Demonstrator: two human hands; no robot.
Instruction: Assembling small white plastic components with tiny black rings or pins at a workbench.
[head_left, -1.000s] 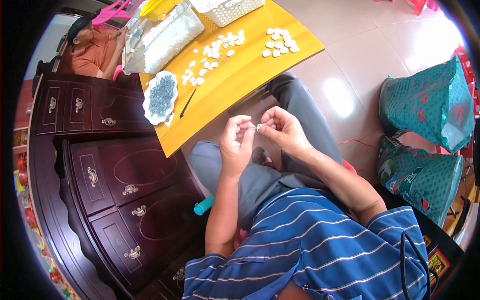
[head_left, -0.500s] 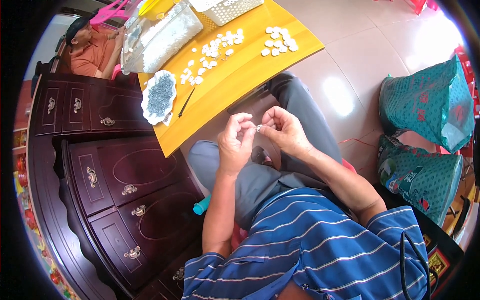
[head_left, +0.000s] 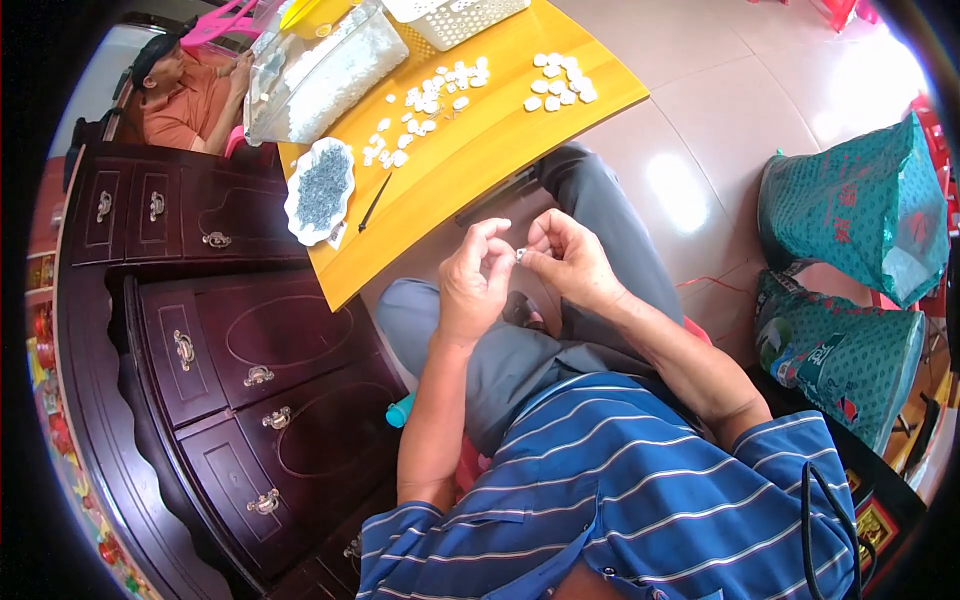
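Two hands over the lap | left hand (head_left: pixel 474 288) and right hand (head_left: pixel 567 262) pinch one small white piece (head_left: pixel 520 255) between their fingertips, fingers closed on it | yellow table (head_left: pixel 470 160) just ahead, white pieces (head_left: pixel 430 95) scattered, plate (head_left: pixel 320 190) at its left corner

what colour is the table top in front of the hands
Yellow-orange, a glossy wooden table top; the head view shows it clearly.
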